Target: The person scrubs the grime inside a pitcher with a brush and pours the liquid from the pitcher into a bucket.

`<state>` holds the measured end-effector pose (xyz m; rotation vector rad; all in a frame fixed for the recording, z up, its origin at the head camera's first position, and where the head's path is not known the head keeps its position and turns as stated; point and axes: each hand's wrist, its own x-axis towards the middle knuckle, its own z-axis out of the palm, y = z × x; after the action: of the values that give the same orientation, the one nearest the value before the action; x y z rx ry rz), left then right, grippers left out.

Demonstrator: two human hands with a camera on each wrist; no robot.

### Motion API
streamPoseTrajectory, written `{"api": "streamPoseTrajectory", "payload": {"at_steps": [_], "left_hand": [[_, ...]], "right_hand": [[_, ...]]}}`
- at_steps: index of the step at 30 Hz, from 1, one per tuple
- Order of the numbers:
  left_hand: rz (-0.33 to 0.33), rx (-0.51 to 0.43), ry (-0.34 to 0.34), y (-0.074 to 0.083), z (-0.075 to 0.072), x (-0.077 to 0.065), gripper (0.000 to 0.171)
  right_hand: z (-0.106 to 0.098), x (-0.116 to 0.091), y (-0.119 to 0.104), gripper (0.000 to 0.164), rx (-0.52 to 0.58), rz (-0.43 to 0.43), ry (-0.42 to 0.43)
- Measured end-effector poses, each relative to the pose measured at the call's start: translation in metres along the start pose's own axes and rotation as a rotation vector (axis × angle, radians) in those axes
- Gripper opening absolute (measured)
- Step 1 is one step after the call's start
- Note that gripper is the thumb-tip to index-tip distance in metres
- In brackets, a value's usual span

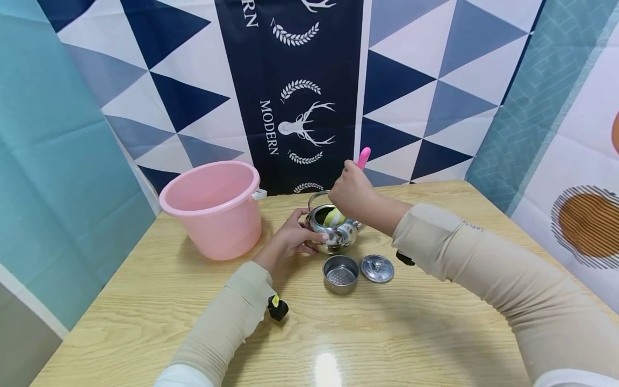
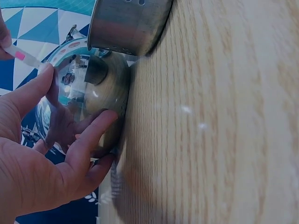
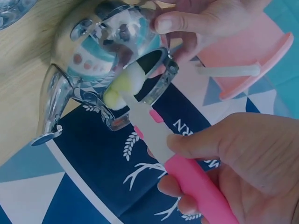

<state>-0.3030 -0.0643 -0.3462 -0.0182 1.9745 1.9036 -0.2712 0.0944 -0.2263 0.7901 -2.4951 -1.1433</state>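
Observation:
A small shiny metal teapot [image 1: 333, 244] stands on the wooden table with its mouth uncovered and its hoop handle raised. My left hand [image 1: 295, 234] holds its side, thumb high and fingers curved round the belly in the left wrist view. Over the mouth, my right hand [image 1: 352, 191] grips a sponge brush [image 3: 196, 184] by its pink and white handle. The brush's yellow and white sponge head [image 3: 125, 86] is partly inside the pot, its lower end hidden by the rim. Just in front of the pot sit a perforated metal strainer [image 1: 340, 275] and the round metal lid [image 1: 377, 269].
A pink bucket [image 1: 217, 231] stands to the left of the teapot, near the back of the table [image 1: 387, 333]. Behind the table hangs a patterned cloth [image 1: 300, 70] with triangles and a deer head, close beyond the teapot.

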Motion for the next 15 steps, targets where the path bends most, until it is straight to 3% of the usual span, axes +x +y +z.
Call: {"api": "streamPoseTrajectory", "payload": {"at_steps": [8,15], "left_hand": [[-0.005,0.010,0.008,-0.001,-0.001,0.000,0.087],[-0.007,0.008,0.008,0.000,0.000,0.000,0.088]], "right_hand": [[-0.006,0.001,0.011,0.016,0.118,-0.058,-0.041],[-0.009,0.008,0.012,0.012,0.155,-0.102,-0.054]]}}
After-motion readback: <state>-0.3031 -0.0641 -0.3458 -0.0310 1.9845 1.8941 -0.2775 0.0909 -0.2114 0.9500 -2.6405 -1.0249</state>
